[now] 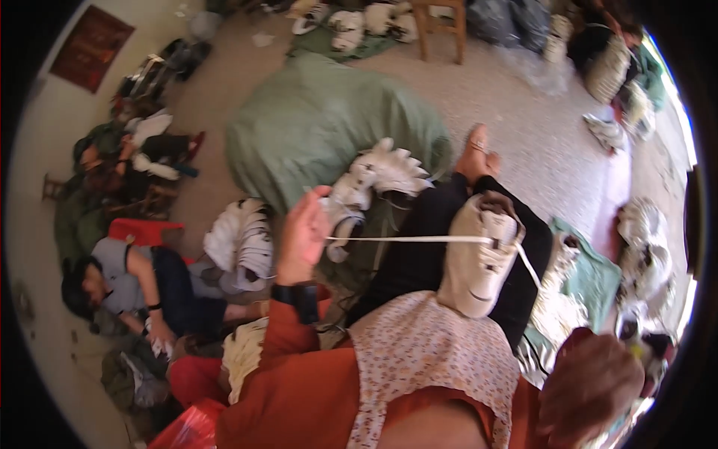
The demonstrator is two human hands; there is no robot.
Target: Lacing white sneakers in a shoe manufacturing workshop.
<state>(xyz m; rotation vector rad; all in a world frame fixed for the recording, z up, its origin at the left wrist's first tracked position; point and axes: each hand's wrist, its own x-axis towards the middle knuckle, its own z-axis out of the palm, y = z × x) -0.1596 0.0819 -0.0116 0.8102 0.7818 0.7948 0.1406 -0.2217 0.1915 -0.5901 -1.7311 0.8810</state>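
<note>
White lace (419,239) runs taut and nearly level from the left hand (303,232) across to a white sneaker (479,258) resting on the person's lap, over black trousers (419,254). Left hand is raised, palm side turned toward the camera's right, fingers curled and pinching the lace end at about mid-frame; forearm in a rust-orange sleeve (292,352) rises from the lower edge, with a black wrist strap (297,293) just below the hand. Right hand (591,389) sits low at the near right, very close to the lens, blurred and dark; it looks loosely closed, and a second strand of lace (529,268) slants down from the shoe toward it, but the strand's end is lost behind clutter, so I cannot tell whether this hand grips it. Sneaker lies sole-down, toe pointing near, heel far; its eyelet area faces right. A bare foot (479,153) shows beyond the knee. Just left of the lace, another white shoe (378,179) rests against a green sack (321,123). At far left another person (127,280) sits on the floor, hands low among shoes, detail unclear. More white shoes (643,239) lie at the right rim, smeared by lens curve and glare. A floral cloth (426,359) covers the near lap.
</note>
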